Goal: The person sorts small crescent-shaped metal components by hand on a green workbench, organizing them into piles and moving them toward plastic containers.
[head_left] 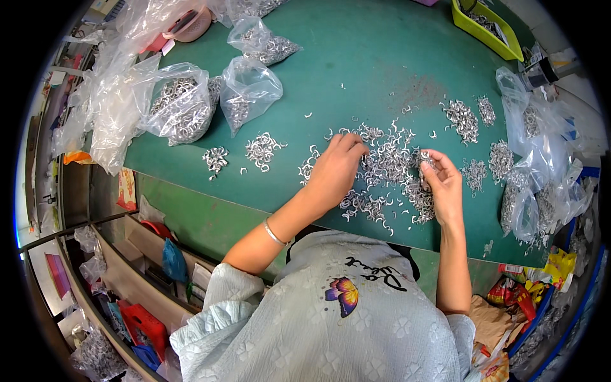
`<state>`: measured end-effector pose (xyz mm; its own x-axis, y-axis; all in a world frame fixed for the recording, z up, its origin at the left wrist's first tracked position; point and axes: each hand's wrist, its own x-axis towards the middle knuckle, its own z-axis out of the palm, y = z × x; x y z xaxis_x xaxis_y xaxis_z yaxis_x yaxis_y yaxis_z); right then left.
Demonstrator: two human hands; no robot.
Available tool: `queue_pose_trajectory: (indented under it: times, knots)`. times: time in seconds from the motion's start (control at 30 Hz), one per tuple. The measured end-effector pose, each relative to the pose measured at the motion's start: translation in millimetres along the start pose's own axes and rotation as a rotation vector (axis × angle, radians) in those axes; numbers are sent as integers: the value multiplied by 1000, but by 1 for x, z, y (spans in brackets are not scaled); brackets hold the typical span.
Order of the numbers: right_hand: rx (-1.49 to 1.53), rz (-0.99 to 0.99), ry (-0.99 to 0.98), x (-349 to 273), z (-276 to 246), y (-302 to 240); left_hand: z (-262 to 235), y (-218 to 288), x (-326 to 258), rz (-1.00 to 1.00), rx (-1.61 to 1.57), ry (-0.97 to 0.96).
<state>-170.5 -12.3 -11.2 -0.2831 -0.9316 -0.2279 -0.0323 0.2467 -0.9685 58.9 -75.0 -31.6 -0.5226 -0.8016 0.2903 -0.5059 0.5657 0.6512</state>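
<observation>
while the left hand (336,167) lies spread with fingertips in the loose pile of small metal hooks (388,167) on the green surface (356,57), the right hand (441,181) pinches a small bunch, so pulling few at once likely avoids tangles.

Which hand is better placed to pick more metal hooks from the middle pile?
Left, probably. The left hand lies with fingertips on the middle pile of hooks, seemingly free. The right hand is at the pile's right edge and already pinches a small bunch of hooks.
</observation>
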Motion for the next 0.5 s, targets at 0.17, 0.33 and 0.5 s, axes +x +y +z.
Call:
queue_pose_trajectory:
  times: [0.17, 0.33, 0.5]
  knots:
    - [-16, 127, -50, -3, -5, -11, 3, 20, 16, 107, 69, 3]
    - [-102, 3, -134, -8, -11, -8, 20, 28, 19, 133, 147, -143]
    - [-121, -47, -150, -12, -9, -11, 25, 25, 17, 153, 167, -157]
